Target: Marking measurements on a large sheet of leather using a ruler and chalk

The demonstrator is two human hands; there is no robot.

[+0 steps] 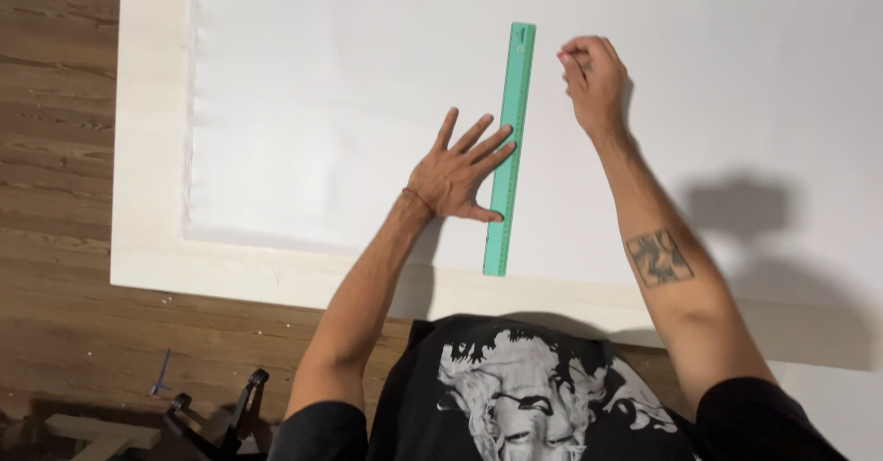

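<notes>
My left hand (457, 174) is spread flat on the white sheet (322, 102), fingertips holding the green ruler (509, 148) just beside it, while my right hand (593, 79), fingers pinched together, rests past the ruler.

A sheet (322, 102) lies on a board (152, 148), which rests on the floor (55, 148), with the board's bare margin showing to the left of the sheet and along its near edge. A ruler (509, 148) lies on the sheet, running near to far, with the left hand (457, 174) pressed flat just left of it, fingertips touching its edge, and the right hand (593, 79) on the sheet just right of its far end. A clamp (216, 415) lies on the floor near and left of the board.
</notes>
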